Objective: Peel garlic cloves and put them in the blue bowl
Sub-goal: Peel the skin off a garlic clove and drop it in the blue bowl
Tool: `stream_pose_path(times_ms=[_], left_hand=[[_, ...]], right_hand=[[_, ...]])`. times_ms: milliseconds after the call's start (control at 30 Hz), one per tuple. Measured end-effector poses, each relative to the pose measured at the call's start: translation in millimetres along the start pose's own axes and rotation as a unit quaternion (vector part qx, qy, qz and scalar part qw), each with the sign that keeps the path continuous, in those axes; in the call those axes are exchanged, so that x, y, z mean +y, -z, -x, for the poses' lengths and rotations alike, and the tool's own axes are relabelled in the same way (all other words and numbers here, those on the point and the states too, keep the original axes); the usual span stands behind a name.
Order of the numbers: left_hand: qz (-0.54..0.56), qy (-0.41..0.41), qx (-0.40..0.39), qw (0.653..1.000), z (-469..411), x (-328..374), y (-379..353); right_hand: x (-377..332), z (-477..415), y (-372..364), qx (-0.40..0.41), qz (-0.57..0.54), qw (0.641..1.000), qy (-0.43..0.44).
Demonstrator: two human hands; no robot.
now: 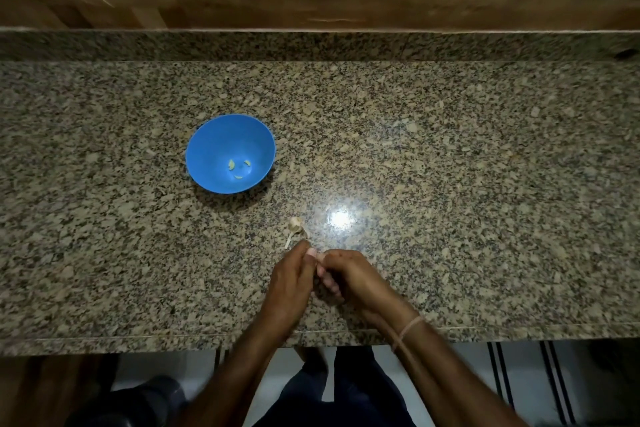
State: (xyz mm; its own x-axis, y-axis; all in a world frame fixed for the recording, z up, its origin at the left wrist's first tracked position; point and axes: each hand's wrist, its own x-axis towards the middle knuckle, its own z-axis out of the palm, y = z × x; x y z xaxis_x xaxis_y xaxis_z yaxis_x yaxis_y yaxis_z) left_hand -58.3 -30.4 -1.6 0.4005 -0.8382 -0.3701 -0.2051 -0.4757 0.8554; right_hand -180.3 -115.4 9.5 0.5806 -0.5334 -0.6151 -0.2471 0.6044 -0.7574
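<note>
Mid-peel, by the look of it: left hand (291, 282) and right hand (349, 279) meeting low over the table (450, 166), fingers (304, 250) of both curled and pinched on a small pale clove (313, 256), mostly hidden. Three peeled cloves (239, 168) already in the blue bowl (194, 142), farther off to the left. Garlic remnant (296, 227) with loose skin just beyond the fingertips. Next, probably: strip the last skin, then reach across and drop inside the rim.
</note>
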Motion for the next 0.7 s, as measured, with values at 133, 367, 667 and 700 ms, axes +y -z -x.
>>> stream_pose_path(times_ms=[133, 367, 667, 700], left_hand=[[0.049, 0.040, -0.004, 0.998, -1, 6, -1], [0.218, 0.190, -0.091, 0.953, -5, 10, 7], [0.224, 0.268, -0.062, 0.935, -5, 15, 3], [0.199, 0.249, -0.053, 0.946, -5, 13, 3]], right_hand=[[2, 0, -2, 0.005, 0.052, 0.999, 0.012], [11, -1, 6, 0.035, 0.324, 0.915, 0.237], [20, -3, 6, 0.136, 0.305, 0.910, 0.245], [19, -4, 6, 0.134, 0.307, 0.909, 0.249]])
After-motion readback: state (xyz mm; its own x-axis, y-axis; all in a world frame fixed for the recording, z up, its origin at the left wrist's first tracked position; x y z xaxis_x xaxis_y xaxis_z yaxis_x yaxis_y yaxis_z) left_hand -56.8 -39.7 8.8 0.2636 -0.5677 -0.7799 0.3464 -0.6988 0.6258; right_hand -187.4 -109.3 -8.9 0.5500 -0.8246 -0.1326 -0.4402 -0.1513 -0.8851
